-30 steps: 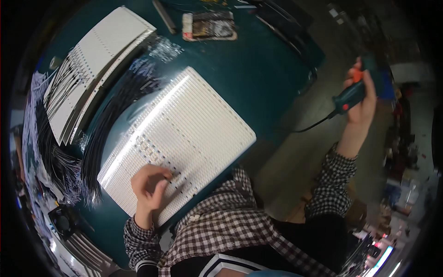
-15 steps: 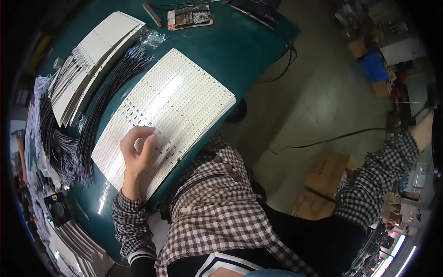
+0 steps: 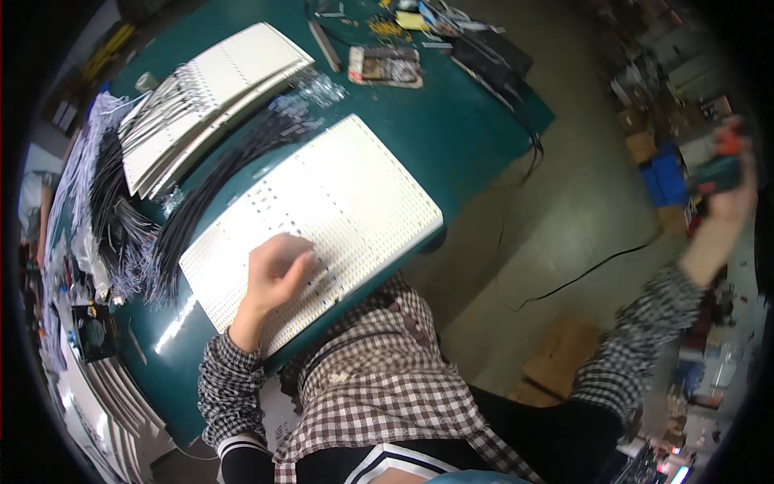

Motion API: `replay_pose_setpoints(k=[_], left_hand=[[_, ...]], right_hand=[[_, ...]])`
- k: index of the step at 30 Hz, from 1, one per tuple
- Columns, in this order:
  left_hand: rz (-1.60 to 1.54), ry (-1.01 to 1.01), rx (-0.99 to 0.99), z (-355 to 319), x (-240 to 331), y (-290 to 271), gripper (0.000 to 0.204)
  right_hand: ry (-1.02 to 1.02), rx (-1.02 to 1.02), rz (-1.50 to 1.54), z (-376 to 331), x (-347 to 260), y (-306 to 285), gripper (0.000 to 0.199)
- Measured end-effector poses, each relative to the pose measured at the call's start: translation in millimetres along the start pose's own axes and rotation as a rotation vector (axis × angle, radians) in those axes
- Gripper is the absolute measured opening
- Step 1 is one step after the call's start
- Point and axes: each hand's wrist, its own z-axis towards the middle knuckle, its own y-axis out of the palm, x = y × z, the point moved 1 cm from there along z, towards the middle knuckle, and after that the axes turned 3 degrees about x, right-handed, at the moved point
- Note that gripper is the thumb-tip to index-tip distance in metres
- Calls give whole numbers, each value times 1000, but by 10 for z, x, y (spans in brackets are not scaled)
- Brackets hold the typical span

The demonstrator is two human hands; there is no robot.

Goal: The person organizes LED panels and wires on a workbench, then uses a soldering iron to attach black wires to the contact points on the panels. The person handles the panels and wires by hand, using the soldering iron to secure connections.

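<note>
A stack of white LED circuit boards (image 3: 367,189), dotted with rows of small yellowish chips, lies at the near edge of the green table. Over its near left part is my left hand (image 3: 276,273), the fingers loosely curled and the thumb apart from them; nothing shows in it. Whether the fingertips touch the top board cannot be made out. Far out to the right, off the table, my right hand (image 3: 732,203) is wrapped round a dark green tool (image 3: 717,173) with an orange-red part. Motion blurs that hand, and the tool's exact kind is unclear.
Bundles of black wires (image 3: 218,181) lie left of the boards, beside another stack of white boards (image 3: 234,68) with wires on it. A worn tray-like block (image 3: 385,66) and a black case (image 3: 492,60) are at the back. Cardboard boxes (image 3: 560,351) stand on the floor.
The view has shifted, so the table appears farther right and lower. My right hand has come in from the right edge, and the tool now shows. My left hand stays over the boards.
</note>
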Motion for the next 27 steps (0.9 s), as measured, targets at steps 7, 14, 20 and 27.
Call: replay_pose_setpoints(k=[7, 14, 20, 27], left_hand=[[136, -8, 15, 15, -29, -67, 11], [88, -8, -62, 99, 22, -84, 13], [53, -71, -84, 98, -8, -117, 13], [26, -92, -86, 69, -75, -131, 17]], right_hand=[[-190, -359, -385, -1298, 1720, 2050, 43], [-517, -524, -700, -1195, 2349, 2517, 47], [-470, -581, -770, -1111, 2550, 2602, 46], [-406, -506, -682, -1099, 2489, 2665, 47]])
